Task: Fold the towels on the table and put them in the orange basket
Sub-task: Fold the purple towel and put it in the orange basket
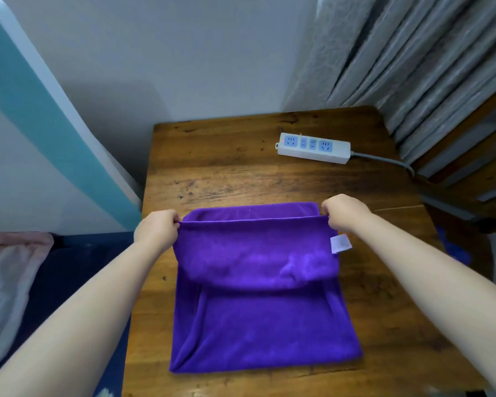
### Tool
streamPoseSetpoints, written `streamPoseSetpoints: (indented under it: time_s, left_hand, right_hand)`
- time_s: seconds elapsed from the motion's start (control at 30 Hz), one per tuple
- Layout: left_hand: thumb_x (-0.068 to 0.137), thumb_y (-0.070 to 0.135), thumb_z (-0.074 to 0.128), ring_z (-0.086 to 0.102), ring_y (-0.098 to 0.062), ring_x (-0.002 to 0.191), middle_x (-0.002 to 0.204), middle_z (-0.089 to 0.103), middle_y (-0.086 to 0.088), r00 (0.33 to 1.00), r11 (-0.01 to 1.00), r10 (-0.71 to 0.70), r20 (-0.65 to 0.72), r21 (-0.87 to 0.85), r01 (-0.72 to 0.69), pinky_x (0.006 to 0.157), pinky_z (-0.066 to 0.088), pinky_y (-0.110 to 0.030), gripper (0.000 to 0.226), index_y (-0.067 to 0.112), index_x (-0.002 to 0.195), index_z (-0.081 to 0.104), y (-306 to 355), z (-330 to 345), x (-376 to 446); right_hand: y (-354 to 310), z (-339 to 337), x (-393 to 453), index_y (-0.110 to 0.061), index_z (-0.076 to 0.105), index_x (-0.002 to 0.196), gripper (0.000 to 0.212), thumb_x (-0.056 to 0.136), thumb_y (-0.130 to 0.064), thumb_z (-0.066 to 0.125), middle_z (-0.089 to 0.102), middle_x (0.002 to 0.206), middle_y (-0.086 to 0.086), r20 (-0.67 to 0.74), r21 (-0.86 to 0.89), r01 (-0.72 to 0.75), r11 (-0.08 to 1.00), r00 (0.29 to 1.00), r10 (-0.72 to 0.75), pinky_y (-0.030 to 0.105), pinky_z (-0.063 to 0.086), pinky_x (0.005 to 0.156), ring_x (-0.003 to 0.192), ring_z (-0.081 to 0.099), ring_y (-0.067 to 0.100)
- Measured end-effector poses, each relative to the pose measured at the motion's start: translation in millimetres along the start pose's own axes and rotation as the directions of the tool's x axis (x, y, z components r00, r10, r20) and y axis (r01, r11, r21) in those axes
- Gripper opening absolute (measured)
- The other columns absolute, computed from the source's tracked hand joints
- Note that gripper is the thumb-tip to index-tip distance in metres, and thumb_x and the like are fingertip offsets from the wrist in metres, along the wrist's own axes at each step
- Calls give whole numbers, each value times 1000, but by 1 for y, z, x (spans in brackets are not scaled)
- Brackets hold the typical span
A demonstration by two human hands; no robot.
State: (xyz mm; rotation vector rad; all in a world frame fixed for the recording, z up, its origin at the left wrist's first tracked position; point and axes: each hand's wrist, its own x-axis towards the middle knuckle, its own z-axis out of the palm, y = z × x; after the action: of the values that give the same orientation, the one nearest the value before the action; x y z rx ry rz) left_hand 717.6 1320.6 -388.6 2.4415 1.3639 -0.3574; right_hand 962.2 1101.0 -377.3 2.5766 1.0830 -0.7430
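- A purple towel point(264, 325) lies on the wooden bench point(212, 173), its near part flat.
- The left hand point(158, 229) and the right hand point(342, 213) each pinch a corner of its raised fold.
- A white power strip point(314, 147) sits farther back.

Left hand point(158, 229) and right hand point(342, 214) each pinch a corner of the purple towel point(258, 310) — its edge lifted over the wooden counter point(226, 167), near a power strip point(314, 147).
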Motion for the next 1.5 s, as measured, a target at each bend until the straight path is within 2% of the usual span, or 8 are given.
streamPoseSetpoints:
  time_s: [0.2, 0.43, 0.57, 0.7, 0.87, 1.07, 1.27, 1.5]
  left_hand:
    - [95, 14, 40, 57, -31, 91, 105, 64, -14, 997, 998, -40, -73, 38, 43, 63, 40, -32, 20, 10, 104, 58, 2, 18, 29]
    - [88, 19, 57, 49, -28, 112, 119, 54, -11, 981, 992, 125, 146, -38, -120, 93, 41, -34, 15, 9, 94, 67, 9, 31, 61]
    - [84, 17, 61, 49, -25, 116, 121, 58, -9, 943, 974, 224, 246, -89, -209, 89, 34, -20, 13, 7, 89, 69, 19, 29, 71]
    - [84, 19, 59, 51, -23, 93, 89, 63, -7, 879, 965, 238, 414, -1, -261, 81, 27, -25, 9, 14, 78, 63, 27, 19, 75]
    - [86, 18, 59, 49, -18, 73, 75, 55, 0, 873, 984, 175, 456, -96, -147, 62, 39, -26, 27, 23, 61, 48, 5, -2, 72]
    - [85, 12, 61, 49, -16, 68, 68, 55, 3, 939, 969, 162, 302, -227, -94, 58, 39, -22, 26, 21, 62, 53, -21, -6, 55]
    - [85, 7, 62, 48, -10, 62, 66, 55, 4, 982, 922, 104, 159, -384, -36, 54, 39, -21, 28, 21, 62, 55, -31, -8, 40]
    - [84, 6, 61, 49, -13, 68, 68, 54, 6, 989, 942, 120, 91, -324, -85, 55, 37, -21, 17, 16, 71, 57, -29, -1, 25]
  right_hand:
    - [4, 25, 36, -4, 62, 101, 25, 82, 1, 46, 58, 108, 16, -197, 114, 17, 993, 980, 6, 37, 47, 80, 106, 52, 33]
    - [1, 35, 58, -6, 62, 89, 16, 83, -1, 48, 44, 135, 9, -81, 165, 260, 951, 965, -250, 33, 37, 103, 126, 37, 27]
    - [1, 28, 62, -10, 66, 89, 17, 83, -6, 51, 57, 116, 6, -31, 120, 340, 933, 940, -339, 31, 43, 91, 111, 45, 24]
    - [9, 13, 68, -12, 68, 89, 17, 81, -8, 53, 60, 96, 5, 76, 81, 408, 910, 907, -413, 31, 42, 87, 101, 44, 20]
    - [25, -9, 69, -24, 57, 64, 26, 79, -4, 60, 52, 90, -2, 117, 310, 348, 885, 910, -398, 15, 38, 66, 86, 51, 14]
    - [37, -12, 55, -13, 67, 69, 22, 79, 7, 62, 58, 85, 1, 84, 658, 177, 732, 949, -305, 29, 44, 77, 86, 54, 18]
    - [36, -6, 38, 3, 66, 86, 17, 79, 15, 57, 59, 83, 10, -101, 862, 162, 480, 984, -150, 13, 48, 62, 74, 54, 19]
    - [20, 14, 36, 0, 72, 85, 13, 81, 0, 59, 63, 109, 11, -116, 348, 235, 908, 971, -207, 23, 39, 83, 104, 57, 24]
